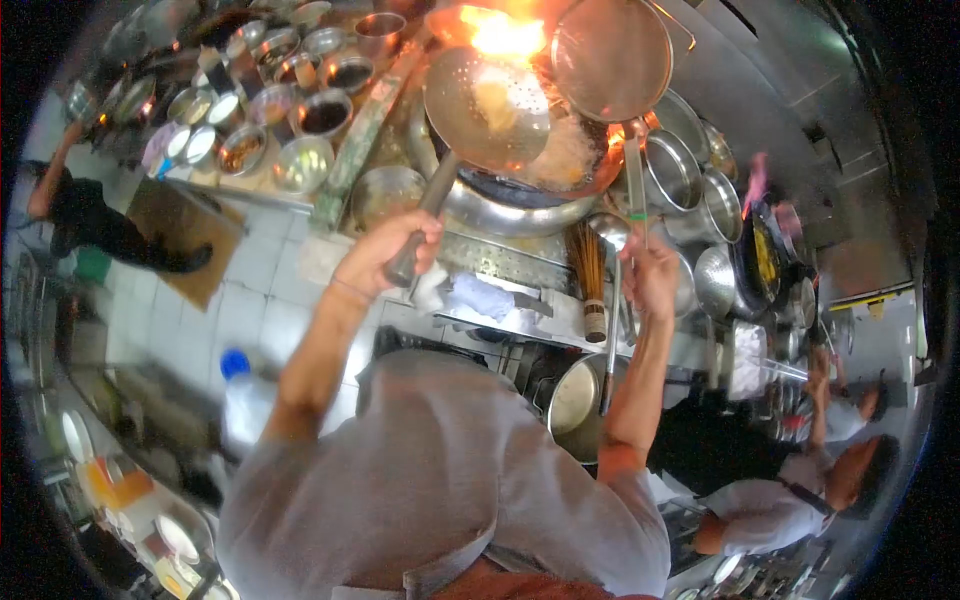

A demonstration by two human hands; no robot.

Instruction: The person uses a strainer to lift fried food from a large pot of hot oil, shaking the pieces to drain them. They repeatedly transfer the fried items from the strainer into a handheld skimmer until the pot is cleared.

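My left hand (390,250) is wrapped round the thick handle of a round, perforated metal skimmer (450,115). The skimmer is tilted over a wok (595,185), with something yellowish showing in its bowl. Pale, frothy liquid shows in the wok, and flames (500,35) flare behind the skimmer. My right hand (652,272) closes on the long, thin handle of a big round mesh strainer (612,60), which hangs over the wok's far right side. Close to the right hand's left is a ladle (608,230).
Bowls of sauces and ingredients (305,165) crowd the counter at left. A bamboo brush (590,285) and a folded cloth (480,295) lie at the stove's front edge. Metal pots (672,170) stand at right. Co-workers (770,505) are at right, another person (110,220) far left.
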